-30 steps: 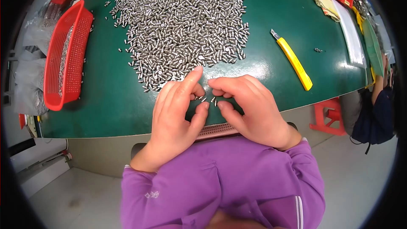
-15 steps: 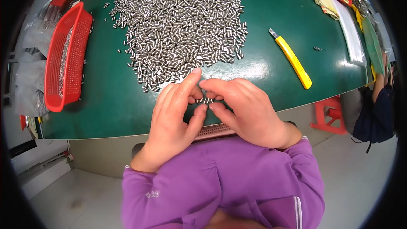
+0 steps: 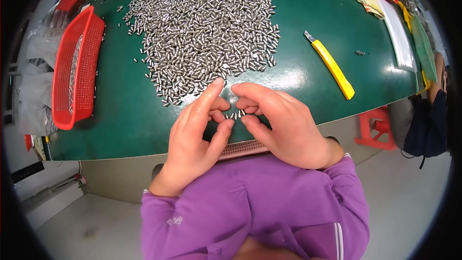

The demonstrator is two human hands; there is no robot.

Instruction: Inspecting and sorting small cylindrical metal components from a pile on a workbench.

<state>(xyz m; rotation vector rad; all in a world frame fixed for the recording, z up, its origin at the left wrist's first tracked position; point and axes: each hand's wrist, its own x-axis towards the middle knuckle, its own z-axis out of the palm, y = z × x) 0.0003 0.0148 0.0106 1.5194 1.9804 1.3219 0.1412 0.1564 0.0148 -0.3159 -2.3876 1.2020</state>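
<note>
Several small metal pins (image 3: 235,114) stand in a short row on the green tabletop (image 3: 125,115), pinched between the fingertips of both hands. Left hand (image 3: 195,132) and right hand (image 3: 284,125) meet around them, fingers closed on the row. Just beyond lies a large heap of pins (image 3: 211,24). A red basket (image 3: 74,67) sits far left, a yellow utility knife (image 3: 332,65) to the right.

Clear plastic bags (image 3: 36,86) crumpled left of table.

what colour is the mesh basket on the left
Red; the basket shows clearly in the head view.
</note>
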